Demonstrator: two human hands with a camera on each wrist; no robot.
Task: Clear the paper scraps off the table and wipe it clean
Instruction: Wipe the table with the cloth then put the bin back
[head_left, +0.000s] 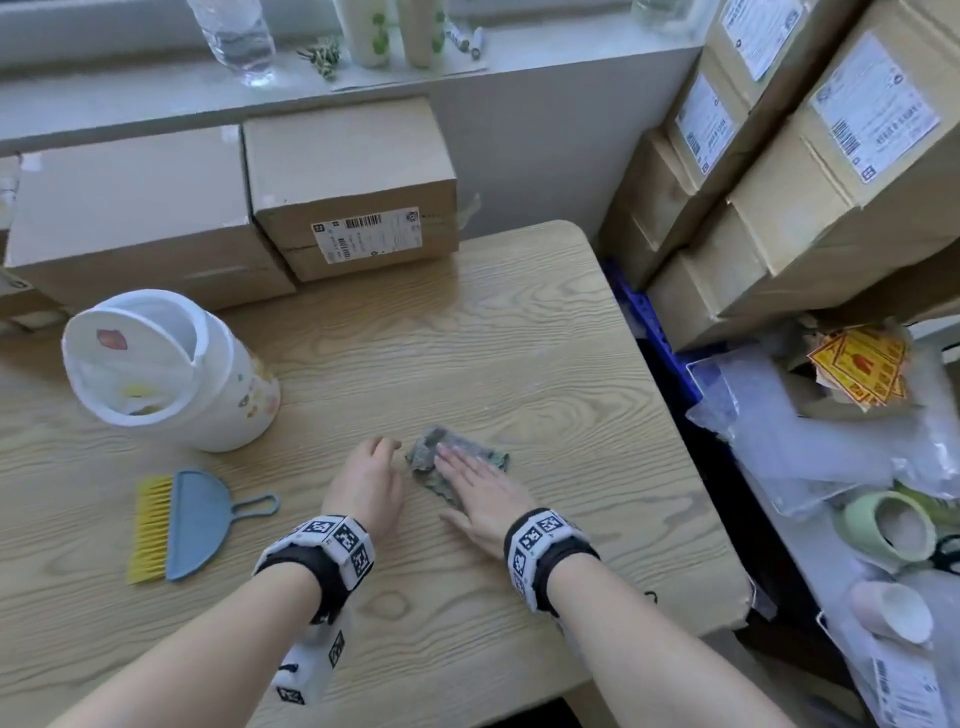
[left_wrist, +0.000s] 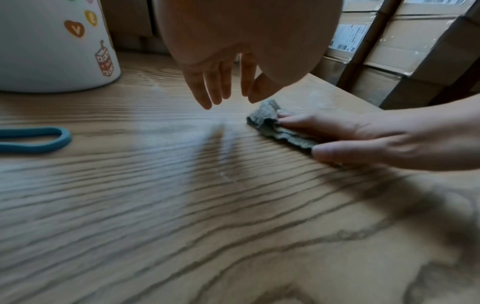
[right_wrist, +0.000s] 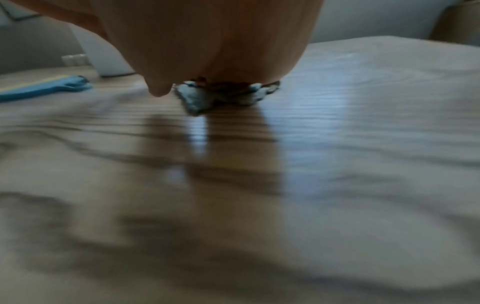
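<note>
Head view: right hand (head_left: 480, 491) laid flat, fingers straight and together, pressing a crumpled grey-green cloth (head_left: 453, 457) onto the wooden table (head_left: 545, 364) — cloth mostly under and just beyond the fingertips, one bunched corner sticking out toward the left hand. Left hand (head_left: 366, 480) just beside the right, palm down, fingers loosely curled, holding nothing; fingertips near the cloth's edge but apart from it.

Left wrist view: left hand (left_wrist: 233, 61) hanging above the tabletop with relaxed fingers (left_wrist: 207, 90) pointing down, clear of the surface. Right hand (left_wrist: 376, 139) reaching in from the side, fingers stretched over the cloth (left_wrist: 270, 123), thumb lying on the table alongside it.

Right wrist view: blurred, right hand (right_wrist: 213, 41) filling the top, cloth (right_wrist: 200, 98) peeking out beneath the fingers.

Off to the outer side of the left hand, well apart from it: blue dustpan (head_left: 200, 525) with a yellow-bristled brush (head_left: 148, 530) lying against it, flat on the table. Beyond those, farther from the left hand — white tabletop bin (head_left: 171, 369) with stickers, swing lid tilted open. No scraps visible on the table near either hand. Cardboard boxes (head_left: 348, 182) along the far edge of the table, past both hands.
</note>
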